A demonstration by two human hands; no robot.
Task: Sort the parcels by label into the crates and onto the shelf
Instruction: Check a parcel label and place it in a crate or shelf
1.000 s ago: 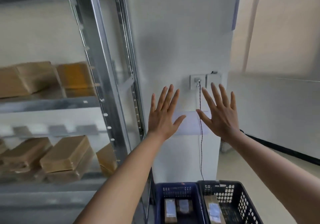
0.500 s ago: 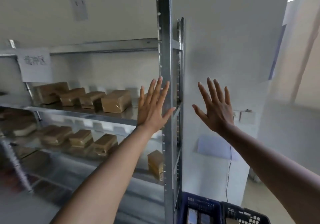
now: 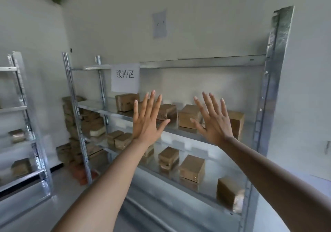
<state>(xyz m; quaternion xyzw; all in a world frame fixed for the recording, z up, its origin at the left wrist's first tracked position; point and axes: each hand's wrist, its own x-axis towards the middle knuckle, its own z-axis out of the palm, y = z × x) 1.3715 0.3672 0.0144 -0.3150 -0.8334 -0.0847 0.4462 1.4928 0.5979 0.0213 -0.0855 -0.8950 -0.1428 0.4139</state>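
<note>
My left hand [image 3: 147,122] and my right hand [image 3: 213,122] are raised side by side in front of me, fingers spread straight, holding nothing. Behind them stands a metal shelf [image 3: 202,63] with a white paper sign [image 3: 125,77] taped to its top rail. Several brown cardboard parcels [image 3: 189,116] sit on its upper board. More parcels [image 3: 192,167] lie on the lower board. No crates are in view.
A second metal rack [image 3: 23,124] with a few parcels stands at the left. A tall stack of parcels [image 3: 71,124] leans in the corner behind the shelf's left post. A small sheet of paper [image 3: 160,24] hangs on the wall above.
The view has swung left, away from the wall socket and the two crates, and faces the shelf front. Both hands stay raised and spread, empty.
</note>
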